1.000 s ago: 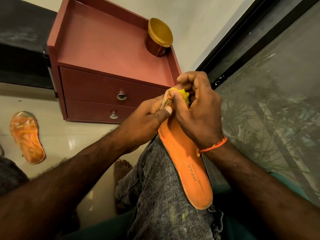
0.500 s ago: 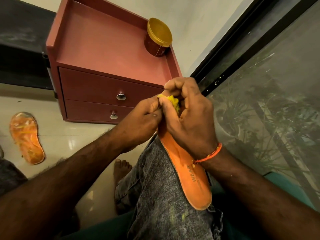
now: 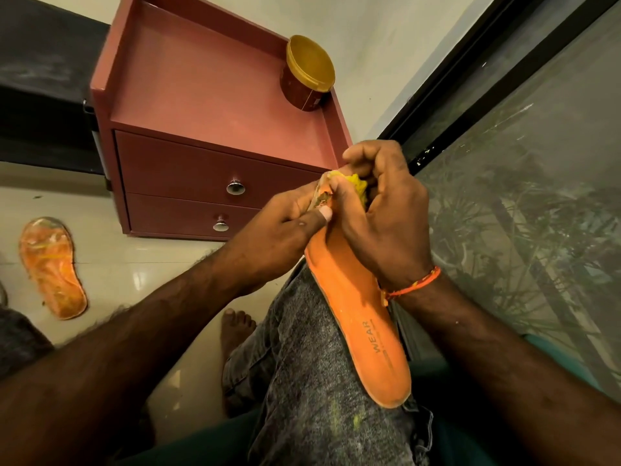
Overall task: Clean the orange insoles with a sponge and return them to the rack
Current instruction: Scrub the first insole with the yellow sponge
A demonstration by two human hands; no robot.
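Note:
An orange insole (image 3: 363, 317) marked WEAR lies along my right thigh, heel end toward me. My left hand (image 3: 282, 227) pinches its worn toe end, thumb on top. My right hand (image 3: 379, 210) grips a yellow sponge (image 3: 357, 187) and presses it against the toe end of the insole. Most of the sponge is hidden inside my curled fingers. A second orange insole (image 3: 50, 267), streaked and dirty, lies flat on the tiled floor at the far left.
A reddish-brown cabinet (image 3: 208, 105) with two drawers stands ahead; a brown jar with a gold lid (image 3: 307, 75) sits at its back right corner. A dark-framed glass pane (image 3: 524, 183) runs along my right. My bare foot (image 3: 237, 326) rests on the floor.
My right hand with the sponge rubbed back toward me along the toe end, then out again to the tip. My left hand kept its pinch on the insole.

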